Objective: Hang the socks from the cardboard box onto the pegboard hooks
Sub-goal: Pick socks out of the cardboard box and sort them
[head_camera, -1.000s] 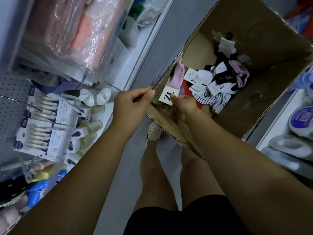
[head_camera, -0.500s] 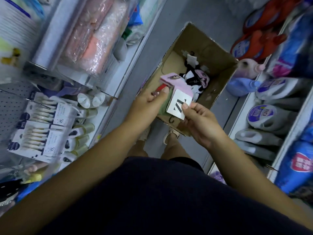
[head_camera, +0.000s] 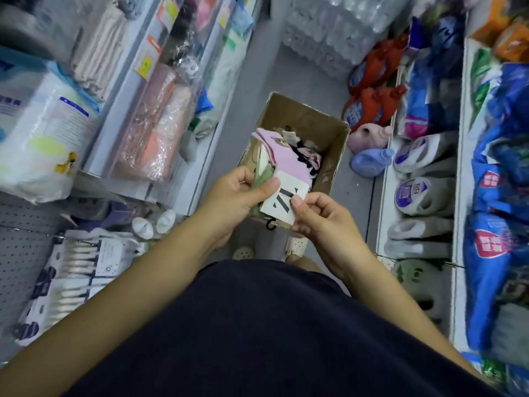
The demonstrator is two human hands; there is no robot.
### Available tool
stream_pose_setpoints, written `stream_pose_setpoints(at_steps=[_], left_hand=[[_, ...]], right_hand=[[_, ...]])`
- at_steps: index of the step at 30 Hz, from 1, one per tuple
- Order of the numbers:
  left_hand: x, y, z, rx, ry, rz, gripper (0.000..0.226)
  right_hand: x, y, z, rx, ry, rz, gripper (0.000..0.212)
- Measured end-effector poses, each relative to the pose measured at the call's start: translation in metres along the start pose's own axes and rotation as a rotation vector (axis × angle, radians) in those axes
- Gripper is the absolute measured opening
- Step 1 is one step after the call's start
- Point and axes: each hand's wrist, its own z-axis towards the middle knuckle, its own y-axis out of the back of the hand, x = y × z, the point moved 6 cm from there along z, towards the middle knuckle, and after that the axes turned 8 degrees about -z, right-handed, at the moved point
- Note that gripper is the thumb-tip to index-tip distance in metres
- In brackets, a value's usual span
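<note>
Left hand [head_camera: 232, 193] and right hand [head_camera: 320, 216], held close together in front of the dark garment [head_camera: 272, 325], above the near edge of the box. The left hand grips a bundle of socks [head_camera: 282, 160] from the left, fingers curled under it and the thumb pressed down on top. The right hand pinches the lower right corner of the bundle's white card [head_camera: 282, 204] between thumb and forefinger, with the other fingers loosely curled. The bundle has a pink sock uppermost (a small brown bear motif shows near its far end) over a green sock [head_camera: 261, 179]. A small black hook [head_camera: 270, 224] hangs below the card's near edge.

Beneath the hands, pale perforated shoes [head_camera: 296, 245] stand on the grey floor. Just beyond, the cardboard box [head_camera: 335, 156] sits open on the aisle floor, with loose socks [head_camera: 310, 160] in black, white and pink lying inside.

To the left, a grey pegboard [head_camera: 20, 239] carries packs [head_camera: 83, 262] that appear to be toothbrushes, though blur prevents certainty. To the right of the box, a pink bottle [head_camera: 369, 137] and a blue bottle [head_camera: 370, 163] lie at the foot of the shelving, with red detergent bottles [head_camera: 369, 73] farther on. At the far end of the aisle, shrink-wrapped bottled water [head_camera: 337, 27] is stacked.
</note>
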Motion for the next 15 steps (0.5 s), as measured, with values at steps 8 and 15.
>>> stream_pose_setpoints(at_steps=[8,15], left_hand=[[-0.004,-0.001,-0.033,0.018,-0.107,-0.002,0.019],[0.010,-0.021,-0.063,-0.137,-0.165,-0.038,0.048]], right_hand=[[0.010,-0.001,-0.017,-0.016,0.093,0.141,0.026],[0.002,0.014,-0.040,0.064,0.054,0.037,0.029]])
